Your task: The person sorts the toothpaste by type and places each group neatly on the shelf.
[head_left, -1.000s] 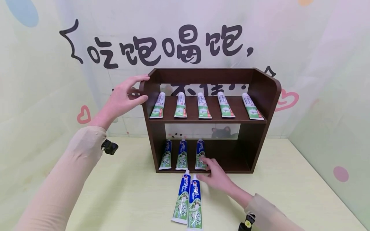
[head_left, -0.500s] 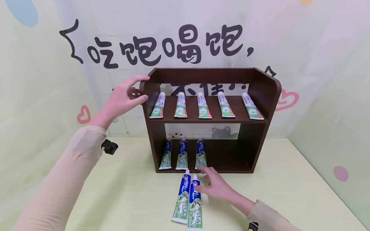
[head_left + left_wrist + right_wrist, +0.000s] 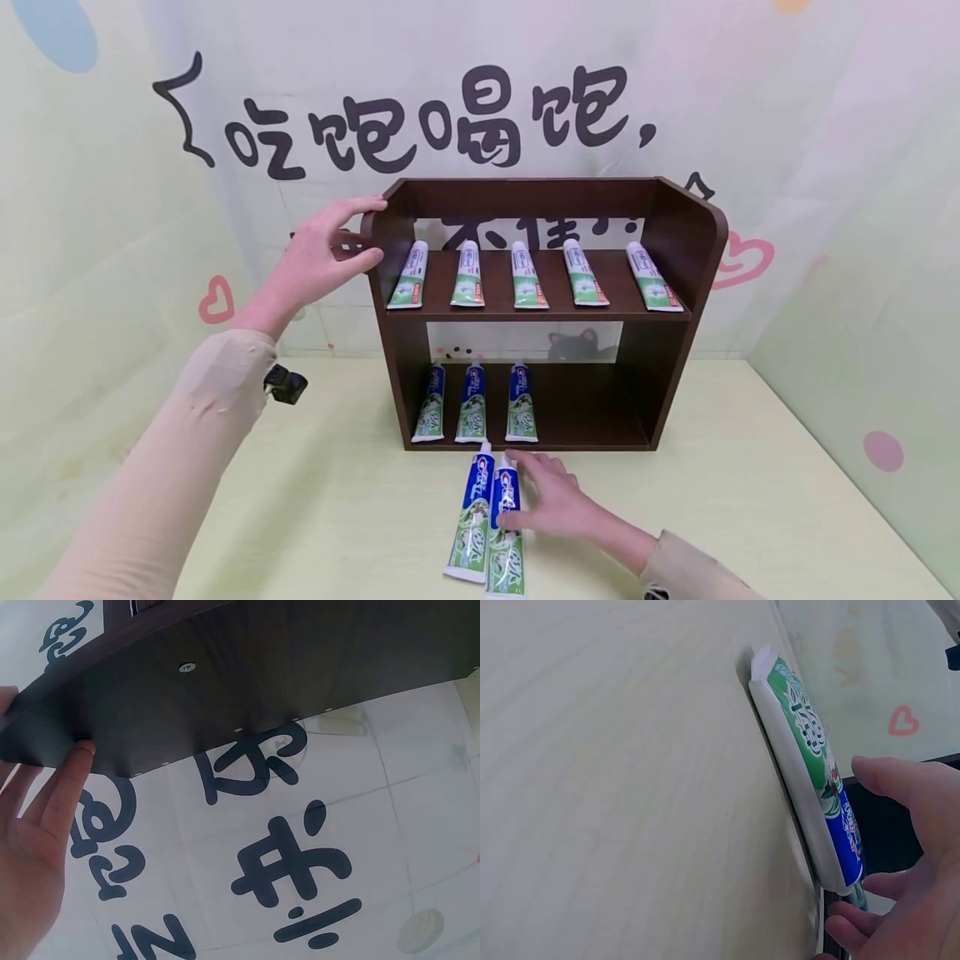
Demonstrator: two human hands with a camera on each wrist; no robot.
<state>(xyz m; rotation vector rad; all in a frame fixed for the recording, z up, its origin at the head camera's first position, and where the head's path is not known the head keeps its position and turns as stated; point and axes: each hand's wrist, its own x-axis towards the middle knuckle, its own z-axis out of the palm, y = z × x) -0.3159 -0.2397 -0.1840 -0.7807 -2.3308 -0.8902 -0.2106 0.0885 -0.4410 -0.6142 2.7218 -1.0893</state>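
My left hand (image 3: 311, 258) holds the upper left side of a dark brown two-tier shelf (image 3: 528, 316). In the left wrist view, a finger (image 3: 69, 791) rests against the panel's outer face. My right hand (image 3: 558, 500) hovers round the right-hand toothpaste tube (image 3: 506, 542) on the table, thumb and fingers spread; in the right wrist view the thumb stands apart from the tube (image 3: 806, 742). Another blue and green toothpaste tube (image 3: 471, 525) lies beside it on the left. Three matching tubes, one being the rightmost tube (image 3: 521, 408), lie on the lower shelf.
Several white and green toothpaste tubes (image 3: 529, 279) lie in a row on the upper shelf. Bare board (image 3: 588, 408) shows at the lower shelf's right. The pale table (image 3: 337, 500) extends to both sides, and a printed curtain (image 3: 300, 50) hangs behind.
My right hand has drawn back from the third lower-shelf tube to the right-hand tube on the table. My left hand stays on the shelf's side.
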